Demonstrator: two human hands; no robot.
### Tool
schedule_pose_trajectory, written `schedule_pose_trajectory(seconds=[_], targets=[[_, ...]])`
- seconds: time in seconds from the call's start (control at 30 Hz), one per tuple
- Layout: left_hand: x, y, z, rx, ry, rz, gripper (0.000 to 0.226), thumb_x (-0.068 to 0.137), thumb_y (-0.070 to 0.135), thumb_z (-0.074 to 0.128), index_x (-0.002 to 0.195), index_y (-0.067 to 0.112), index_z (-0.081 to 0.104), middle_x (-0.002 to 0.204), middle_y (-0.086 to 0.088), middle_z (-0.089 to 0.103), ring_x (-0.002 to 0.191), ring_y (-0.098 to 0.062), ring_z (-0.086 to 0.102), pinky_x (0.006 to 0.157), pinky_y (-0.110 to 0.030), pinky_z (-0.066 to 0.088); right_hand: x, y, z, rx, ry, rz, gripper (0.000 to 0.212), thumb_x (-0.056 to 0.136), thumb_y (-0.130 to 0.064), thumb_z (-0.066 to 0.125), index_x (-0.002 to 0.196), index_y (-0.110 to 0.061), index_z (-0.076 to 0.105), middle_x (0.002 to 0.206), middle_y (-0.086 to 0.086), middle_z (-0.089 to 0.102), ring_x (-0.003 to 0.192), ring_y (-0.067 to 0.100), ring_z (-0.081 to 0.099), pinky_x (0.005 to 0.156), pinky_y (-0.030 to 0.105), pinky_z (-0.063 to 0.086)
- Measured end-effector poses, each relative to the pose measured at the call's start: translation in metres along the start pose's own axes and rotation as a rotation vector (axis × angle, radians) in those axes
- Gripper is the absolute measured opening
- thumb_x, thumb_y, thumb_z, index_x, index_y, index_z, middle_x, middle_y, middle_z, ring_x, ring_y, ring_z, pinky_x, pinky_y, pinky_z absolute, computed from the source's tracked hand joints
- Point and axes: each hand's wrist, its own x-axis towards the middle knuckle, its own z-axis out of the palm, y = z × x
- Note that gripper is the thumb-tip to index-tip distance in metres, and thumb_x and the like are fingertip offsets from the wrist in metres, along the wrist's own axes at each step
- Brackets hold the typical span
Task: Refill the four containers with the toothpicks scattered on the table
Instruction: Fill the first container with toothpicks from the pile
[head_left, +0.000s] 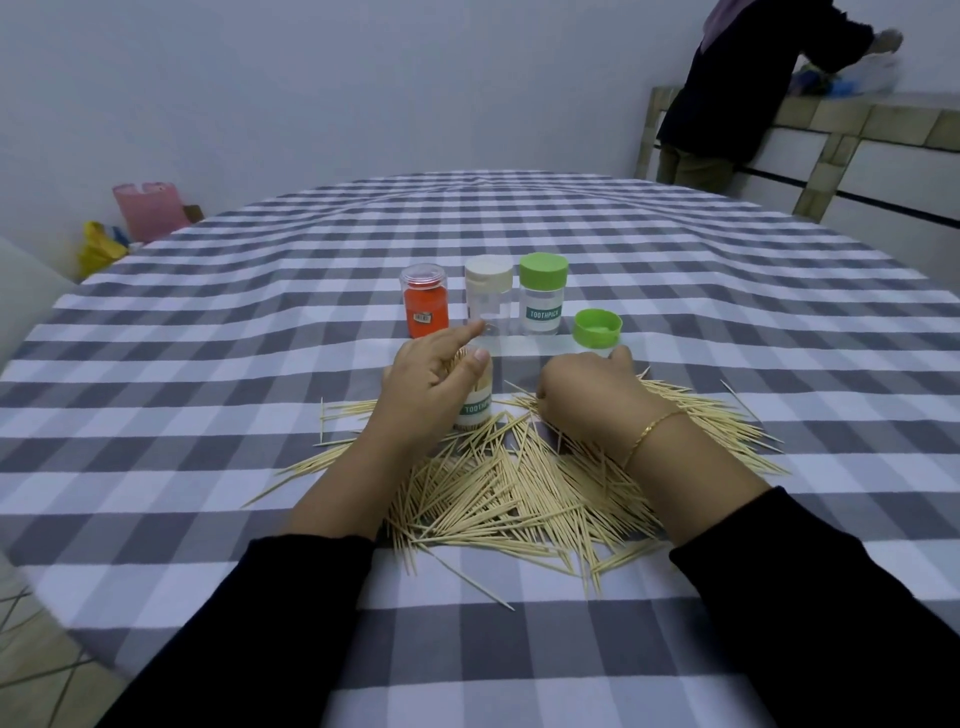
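A wide heap of toothpicks lies on the checked tablecloth in front of me. My left hand grips an open clear toothpick container that is packed with toothpicks, thumb near its mouth. My right hand rests curled on the heap's far side, fingers down among the toothpicks; what it pinches is hidden. Behind stand three closed containers: an orange one, a cream-lidded clear one and a green-lidded one. A loose green lid lies to their right.
A person in dark clothes stands at a tiled counter at the back right. Pink and yellow bags sit on the floor beyond the table's left edge. A few toothpicks lie on the floor at lower left.
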Motion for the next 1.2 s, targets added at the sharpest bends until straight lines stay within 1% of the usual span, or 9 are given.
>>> schedule_pose_trajectory(seconds=[0.17,0.3,0.43,0.53,0.6,0.73,0.8,0.9,1.2], targets=[[0.000,0.000,0.000,-0.010,0.004,-0.020,0.048,0.082,0.070,0.041,0.129,0.060,0.042,0.139,0.014,0.052,0.131,-0.012,0.044,0.108,-0.051,0.037,0.004,-0.002,0.004,0.003,0.050,0.005,0.020,0.075,-0.012,0.065,0.063,-0.019,0.051,0.067,-0.004,0.049,0.078,0.023,0.050,0.093,0.045,0.026],[-0.001,0.000,-0.001,-0.050,0.022,-0.063,0.055,0.080,0.069,0.042,0.132,0.050,0.048,0.139,0.008,0.053,0.130,-0.011,0.046,0.108,-0.048,0.040,0.009,0.002,0.004,0.167,0.129,0.020,0.017,0.092,-0.018,0.049,0.087,-0.019,0.066,0.082,-0.001,0.063,0.089,0.024,0.057,0.090,0.042,0.028],[-0.002,0.008,-0.005,-0.077,0.010,-0.109,0.048,0.093,0.053,0.044,0.137,0.035,0.052,0.141,0.006,0.052,0.129,-0.010,0.046,0.109,-0.039,0.039,0.008,0.006,-0.005,0.607,0.133,0.011,0.018,0.095,-0.025,0.052,0.086,-0.019,0.067,0.081,-0.001,0.066,0.084,0.020,0.058,0.088,0.036,0.041],[-0.005,0.012,-0.007,-0.119,0.004,-0.153,0.045,0.099,0.047,0.038,0.137,0.029,0.052,0.142,0.005,0.050,0.126,-0.008,0.044,0.104,-0.030,0.038,0.005,0.006,-0.009,0.990,0.163,0.010,0.013,0.095,-0.018,0.055,0.089,-0.014,0.066,0.070,-0.003,0.062,0.066,0.015,0.055,0.062,0.027,0.047],[-0.005,0.015,-0.009,-0.118,-0.004,-0.173,0.046,0.098,0.046,0.033,0.138,0.032,0.049,0.145,0.002,0.047,0.132,-0.012,0.041,0.102,-0.027,0.034,0.006,0.006,-0.009,1.225,0.183,0.036,0.011,0.095,-0.015,0.054,0.091,-0.014,0.065,0.079,-0.001,0.068,0.075,0.019,0.063,0.071,0.035,0.053],[-0.006,0.014,-0.008,-0.061,-0.062,-0.245,0.050,0.083,0.051,0.038,0.133,0.056,0.042,0.146,-0.002,0.044,0.136,-0.024,0.037,0.113,-0.050,0.029,0.009,0.004,-0.011,1.644,0.182,0.077,0.011,0.097,-0.008,0.050,0.096,-0.008,0.061,0.084,0.009,0.068,0.075,0.021,0.068,0.075,0.034,0.057],[-0.007,0.015,-0.009,0.020,-0.086,-0.257,0.067,0.066,0.059,0.043,0.133,0.061,0.035,0.131,0.001,0.051,0.125,-0.023,0.043,0.111,-0.051,0.031,0.010,0.002,-0.011,1.733,0.214,0.073,0.011,0.097,-0.007,0.049,0.097,-0.007,0.060,0.081,0.008,0.068,0.072,0.020,0.068,0.071,0.030,0.057],[-0.011,0.026,-0.011,0.156,-0.107,-0.215,0.084,0.065,0.051,0.048,0.146,0.045,0.029,0.103,0.013,0.043,0.098,-0.004,0.031,0.104,-0.033,0.022,0.010,-0.003,-0.013,1.877,0.259,0.079,0.011,0.097,-0.007,0.048,0.094,-0.007,0.058,0.078,0.007,0.066,0.070,0.018,0.067,0.065,0.025,0.057],[-0.014,0.032,-0.010,0.257,-0.106,-0.157,0.076,0.087,0.031,0.066,0.149,0.039,0.023,0.136,-0.001,0.043,0.107,-0.007,0.027,0.100,-0.029,0.017,0.013,-0.025,-0.022,1.967,0.434,0.030,0.015,0.097,-0.006,0.048,0.090,-0.012,0.059,0.076,0.006,0.066,0.074,0.019,0.069,0.075,0.029,0.058]])
